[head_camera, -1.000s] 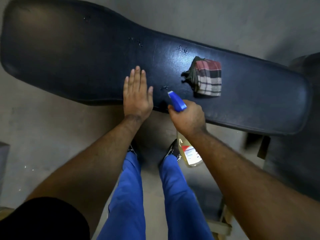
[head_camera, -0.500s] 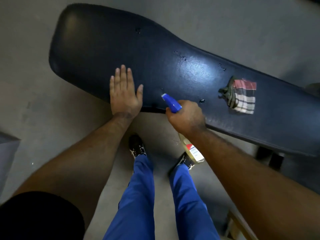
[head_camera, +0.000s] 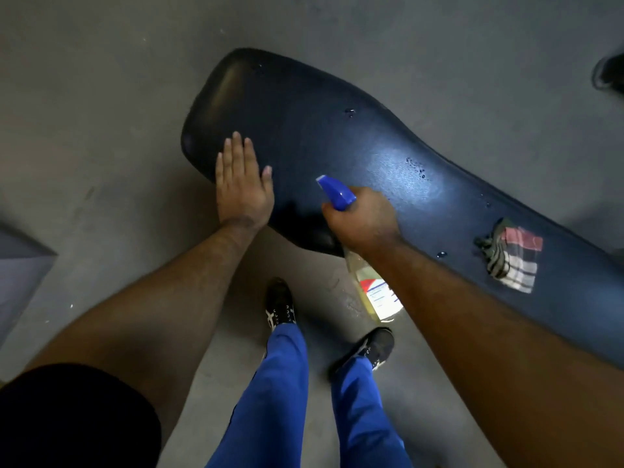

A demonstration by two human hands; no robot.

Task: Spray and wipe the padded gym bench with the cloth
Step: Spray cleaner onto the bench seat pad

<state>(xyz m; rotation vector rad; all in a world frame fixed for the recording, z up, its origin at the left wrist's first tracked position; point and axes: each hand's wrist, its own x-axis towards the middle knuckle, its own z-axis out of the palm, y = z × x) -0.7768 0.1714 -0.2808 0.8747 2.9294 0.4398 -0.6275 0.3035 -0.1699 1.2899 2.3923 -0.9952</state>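
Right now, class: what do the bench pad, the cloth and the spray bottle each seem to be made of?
Bench pad: probably vinyl or leatherette, dark blue, with a grained sheen where light hits. Cloth: woven fabric, likely cotton, checked, crumpled soft. Spray bottle: clear plastic body showing yellowish liquid and a label, with an opaque glossy blue plastic head, held in the right hand.

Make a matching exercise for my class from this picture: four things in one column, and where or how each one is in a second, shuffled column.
Things
1. left hand
2. right hand
3. checked cloth
4. droplets

States
A. lying loose on the bench, untouched
B. flat, palm down, near the bench's rounded end
C. scattered on the pad by the shiny patch
D. closed around the spray bottle

Pairs: 1-B, 2-D, 3-A, 4-C
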